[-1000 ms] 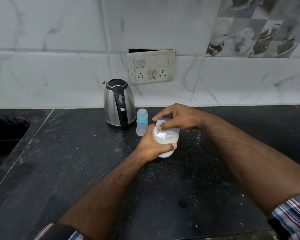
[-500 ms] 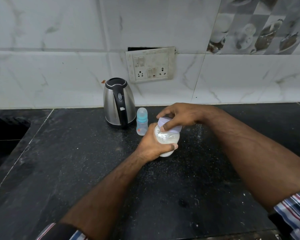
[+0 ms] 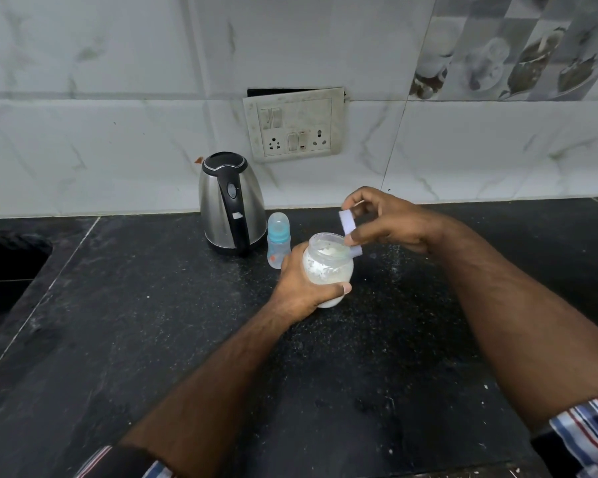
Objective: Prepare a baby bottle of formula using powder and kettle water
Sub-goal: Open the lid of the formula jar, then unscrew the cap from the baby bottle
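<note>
A small clear jar of white powder (image 3: 328, 270) stands on the black counter, open at the top, and my left hand (image 3: 299, 284) grips its side. Just above and to the right of the jar's mouth, my right hand (image 3: 390, 222) holds the jar's lilac lid (image 3: 348, 226), tilted on edge. A small blue baby bottle (image 3: 278, 243) with its clear cap on stands upright to the left of the jar. The steel kettle (image 3: 232, 201) with black lid and handle sits behind it against the wall.
The black stone counter (image 3: 152, 322) carries spilled powder specks around the jar. A sink opening (image 3: 7, 263) lies at the far left. A socket panel (image 3: 294, 124) is on the tiled wall above the kettle.
My right hand has taken the lilac lid off the jar and lifted it up and to the right; the jar's mouth is now uncovered. The left hand kept its hold.
</note>
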Motion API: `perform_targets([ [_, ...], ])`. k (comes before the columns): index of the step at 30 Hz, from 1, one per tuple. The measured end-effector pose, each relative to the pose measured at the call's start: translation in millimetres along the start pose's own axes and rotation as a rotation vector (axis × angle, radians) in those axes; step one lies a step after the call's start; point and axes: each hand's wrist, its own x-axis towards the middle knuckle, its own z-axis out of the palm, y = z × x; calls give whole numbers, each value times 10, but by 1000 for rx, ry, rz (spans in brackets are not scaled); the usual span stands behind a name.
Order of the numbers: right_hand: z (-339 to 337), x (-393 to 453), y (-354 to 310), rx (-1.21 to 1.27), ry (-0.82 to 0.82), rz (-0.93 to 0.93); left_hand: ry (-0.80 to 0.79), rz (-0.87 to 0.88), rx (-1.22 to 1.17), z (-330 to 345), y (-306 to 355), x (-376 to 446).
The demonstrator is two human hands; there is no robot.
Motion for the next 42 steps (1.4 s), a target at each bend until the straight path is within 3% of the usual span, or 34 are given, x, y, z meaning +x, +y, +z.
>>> perform_targets([
  [8,3,-78,820,236,252,86,46,-70,-1,153,-158,127],
  [16,146,-54,1507,-115,507,186,134,-115,27,380,-270,278],
  [23,146,41,1872,-341,534,257,166,-123,31,585,-333,426],
  [30,108,92,1953,-536,453,366,151,-132,44,750,-341,514],
  [38,57,108,1809,-516,380,421,86,-146,122,710,-345,510],
  [42,0,212,1379,-383,556,279,-12,-241,196,440,-406,452],
])
